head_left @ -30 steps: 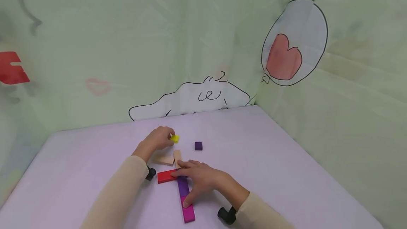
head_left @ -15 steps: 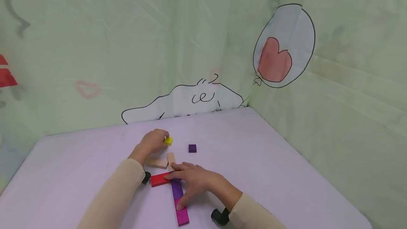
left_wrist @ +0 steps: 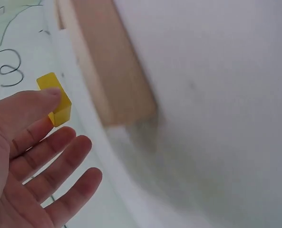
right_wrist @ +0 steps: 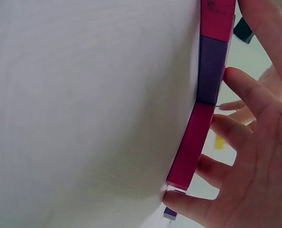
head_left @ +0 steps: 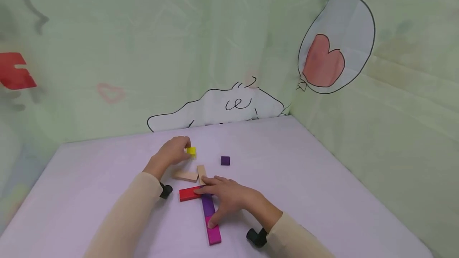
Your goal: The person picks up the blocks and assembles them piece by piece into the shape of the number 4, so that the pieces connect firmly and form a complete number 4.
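Observation:
My left hand (head_left: 173,150) pinches a small yellow block (left_wrist: 55,99) between thumb and index finger, beyond the wooden blocks. The other fingers of that hand are spread in the left wrist view. My right hand (head_left: 229,196) lies with spread fingers over a row of blocks. Its thumb touches the magenta block (head_left: 214,235), and a fingertip rests on the red block (head_left: 188,194). Between them lies a purple block (head_left: 208,206). In the right wrist view, the fingertips stand along a crimson block (right_wrist: 190,147), which the hand hides in the head view.
One plain wooden block (head_left: 202,172) points away at the row's far end. Another wooden block (head_left: 186,176) lies left of it. A dark purple cube (head_left: 225,161) sits farther right. Drawn-on cloth walls stand around the pale tabletop (head_left: 305,194).
My left hand has shifted slightly left with the yellow block, away from the dark purple cube. My right hand keeps its place on the blocks. The head view has swayed a little.

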`<state>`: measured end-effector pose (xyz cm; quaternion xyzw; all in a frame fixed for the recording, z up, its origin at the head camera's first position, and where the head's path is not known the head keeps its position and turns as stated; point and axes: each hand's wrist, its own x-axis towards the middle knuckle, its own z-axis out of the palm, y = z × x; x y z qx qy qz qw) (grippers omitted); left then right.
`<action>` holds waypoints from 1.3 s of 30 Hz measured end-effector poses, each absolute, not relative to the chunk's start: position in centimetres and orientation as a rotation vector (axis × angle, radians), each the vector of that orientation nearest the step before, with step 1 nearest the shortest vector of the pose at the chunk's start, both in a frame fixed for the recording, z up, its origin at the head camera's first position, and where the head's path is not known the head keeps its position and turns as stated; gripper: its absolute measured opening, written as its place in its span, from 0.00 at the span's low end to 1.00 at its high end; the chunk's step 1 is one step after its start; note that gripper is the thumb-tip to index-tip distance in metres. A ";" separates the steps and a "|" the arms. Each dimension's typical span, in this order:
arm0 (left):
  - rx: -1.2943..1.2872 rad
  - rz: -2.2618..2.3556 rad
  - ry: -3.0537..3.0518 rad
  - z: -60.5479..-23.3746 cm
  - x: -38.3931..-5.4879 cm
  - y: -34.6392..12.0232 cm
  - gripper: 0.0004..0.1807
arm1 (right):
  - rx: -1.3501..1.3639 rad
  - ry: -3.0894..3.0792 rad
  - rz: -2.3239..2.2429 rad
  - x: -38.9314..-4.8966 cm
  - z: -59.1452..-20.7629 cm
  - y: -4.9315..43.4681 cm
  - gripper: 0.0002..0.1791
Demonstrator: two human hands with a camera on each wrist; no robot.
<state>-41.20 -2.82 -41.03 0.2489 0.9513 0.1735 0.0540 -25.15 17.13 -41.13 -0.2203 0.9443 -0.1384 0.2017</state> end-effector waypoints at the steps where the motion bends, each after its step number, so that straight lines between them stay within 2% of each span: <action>1: 0.749 0.547 2.887 -40.8 -41.0 -3.3 0.14 | -0.615 2.638 -0.386 -25.1 -41.1 17.1 0.48; 12: 0.758 0.615 2.810 -38.6 -37.4 -7.9 0.14 | -0.585 2.652 -0.421 -24.9 -41.1 17.7 0.48; 20: 0.735 0.618 2.773 -39.2 -33.9 -10.3 0.12 | -0.586 2.633 -0.460 -24.9 -41.5 18.0 0.48; 27: 0.714 0.636 2.746 -40.0 -31.6 -11.2 0.11 | -0.609 2.629 -0.463 -25.3 -41.4 17.6 0.48; 39: 0.672 0.632 2.738 -40.8 -30.4 -10.6 0.12 | -0.626 2.635 -0.477 -25.6 -41.4 17.4 0.47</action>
